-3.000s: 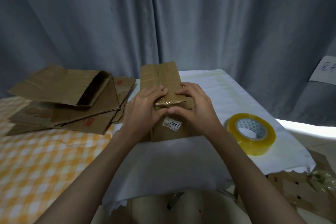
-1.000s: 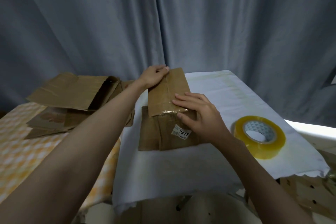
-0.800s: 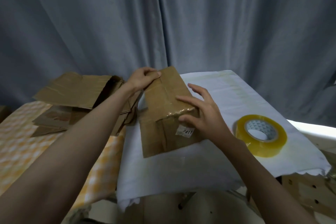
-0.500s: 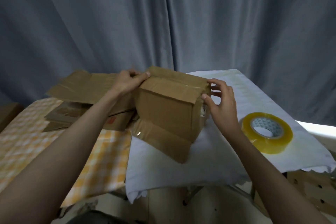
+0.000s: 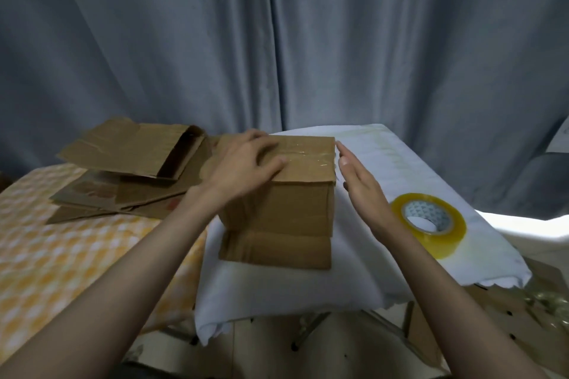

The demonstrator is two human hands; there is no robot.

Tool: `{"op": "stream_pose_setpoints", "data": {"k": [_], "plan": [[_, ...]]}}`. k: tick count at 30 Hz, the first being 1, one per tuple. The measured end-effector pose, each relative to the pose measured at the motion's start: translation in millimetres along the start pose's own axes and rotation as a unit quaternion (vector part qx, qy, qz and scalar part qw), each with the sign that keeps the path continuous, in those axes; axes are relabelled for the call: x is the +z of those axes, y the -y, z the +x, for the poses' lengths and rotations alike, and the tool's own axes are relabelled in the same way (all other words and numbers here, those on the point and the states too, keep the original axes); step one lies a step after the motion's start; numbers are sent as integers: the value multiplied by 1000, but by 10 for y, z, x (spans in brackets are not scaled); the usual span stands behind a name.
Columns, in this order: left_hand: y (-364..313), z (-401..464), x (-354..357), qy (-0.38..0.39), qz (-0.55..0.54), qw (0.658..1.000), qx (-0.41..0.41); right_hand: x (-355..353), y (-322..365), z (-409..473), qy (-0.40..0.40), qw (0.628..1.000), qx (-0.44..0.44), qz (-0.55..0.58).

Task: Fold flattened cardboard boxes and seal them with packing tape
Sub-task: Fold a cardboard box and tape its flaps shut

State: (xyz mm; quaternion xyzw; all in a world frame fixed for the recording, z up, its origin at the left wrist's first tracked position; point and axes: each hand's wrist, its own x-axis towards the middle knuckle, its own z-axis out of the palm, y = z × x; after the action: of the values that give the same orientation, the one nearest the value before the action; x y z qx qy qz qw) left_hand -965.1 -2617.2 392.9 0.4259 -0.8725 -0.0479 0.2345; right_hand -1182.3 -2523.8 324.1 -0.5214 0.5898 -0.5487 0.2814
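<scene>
A brown cardboard box (image 5: 295, 209) stands upright on the white cloth (image 5: 308, 286), its top face closed with a strip of clear tape. One loose flap lies flat on the cloth at its near bottom edge. My left hand (image 5: 246, 163) rests palm down on the box's top left, fingers spread. My right hand (image 5: 358, 181) is flat and open beside the box's right side, fingertips near the top right corner. A yellowish roll of packing tape (image 5: 429, 226) lies flat on the cloth to the right.
A stack of flattened cardboard boxes (image 5: 129, 175) lies at the left on a yellow checked tablecloth (image 5: 55, 255). Grey curtains hang behind. More cardboard pieces (image 5: 523, 326) lie on the floor at lower right.
The box went from lying flat to being turned and stood up with the taped face on top. My left hand moved onto its top; my right hand slid to its right side.
</scene>
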Motion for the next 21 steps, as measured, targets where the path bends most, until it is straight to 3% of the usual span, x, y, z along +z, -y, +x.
{"op": "stream_pose_setpoints", "data": {"k": [3, 7, 9, 11, 14, 16, 18, 21], "plan": [[-404, 18, 208, 48, -1, 999, 18, -232, 18, -45, -33, 998, 23, -42], [-642, 49, 403, 74, 43, 996, -31, -663, -101, -92, -81, 968, 61, -230], [-711, 75, 454, 83, 87, 992, -45, -855, -113, -139, -38, 943, 142, -299], [-758, 97, 496, 94, 142, 985, -38, -993, -110, -192, 45, 895, 208, -393], [-708, 123, 476, 132, 176, 975, -16, -1048, -102, -265, 156, 794, 239, -537], [-628, 125, 432, 133, 183, 974, -1, -1040, -172, -293, 177, 767, 245, -566], [-575, 119, 412, 112, 194, 974, 10, -1030, -240, -304, 166, 765, 244, -572], [-628, 98, 419, 75, 210, 975, -4, -1032, -276, -345, 117, 791, 199, -567]]}}
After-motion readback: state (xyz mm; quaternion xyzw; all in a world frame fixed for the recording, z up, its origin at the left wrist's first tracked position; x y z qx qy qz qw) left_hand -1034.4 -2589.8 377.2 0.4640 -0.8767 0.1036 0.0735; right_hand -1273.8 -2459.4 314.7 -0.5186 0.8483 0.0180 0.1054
